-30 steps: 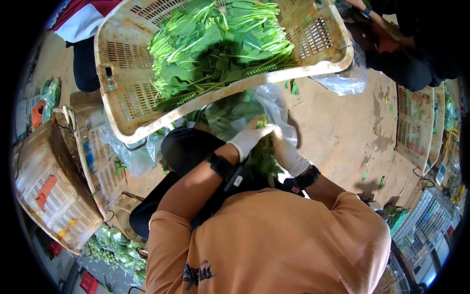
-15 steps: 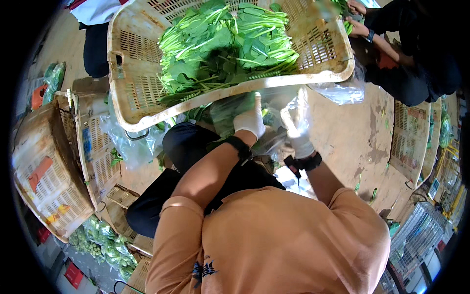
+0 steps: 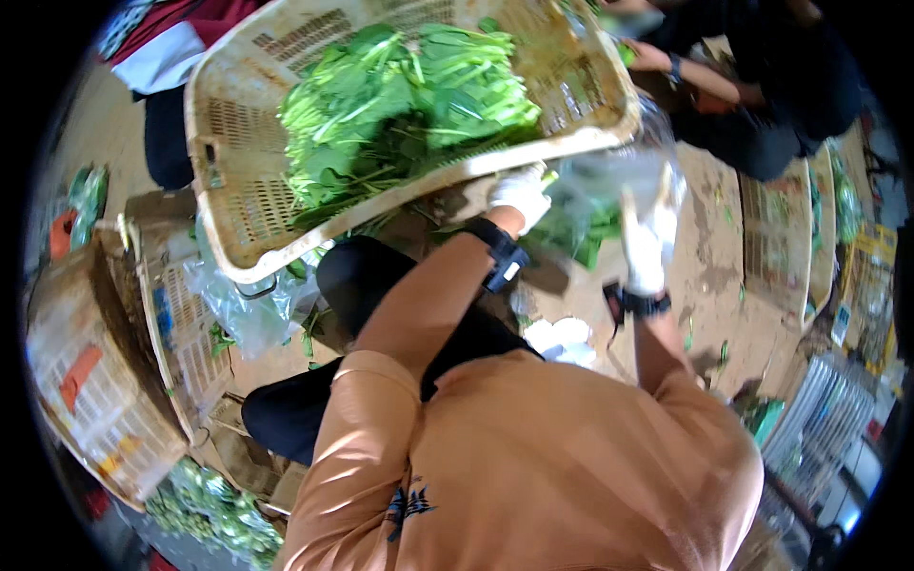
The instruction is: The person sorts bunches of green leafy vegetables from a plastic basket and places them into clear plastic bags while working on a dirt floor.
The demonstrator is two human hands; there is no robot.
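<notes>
Left hand: in the head view, your gloved left hand [image 3: 522, 198] is just below the crate's near edge, right of that edge's middle; the fingers look curled together around pale stalk ends.
Right hand: your gloved right hand [image 3: 647, 249] stands below the near right corner, well apart from the left, thumb and fingers spread; blur hides whether they touch plastic.
Bunch of greens: the leaves [image 3: 595, 233] hang between your hands, outside the crate and over the floor [image 3: 709, 247], beyond the near edge.
Clear bag: its film [image 3: 614, 179] spreads around the leaves near the near right corner; whether they are fully inside, you cannot tell.
Crate: the slatted crate [image 3: 569, 71] carries a stack of greens [image 3: 409, 81], reaching from the far edge toward the near edge, with bare wall at the right.
Co-worker: a hand [image 3: 650, 57] shows just outside the crate's right edge.
Step in hand: you appear to be working the bunch and bag together.
Next move calls for: probably a steady left grip on the stalks and the bag's mouth kept spread, without crushing leaves.
</notes>
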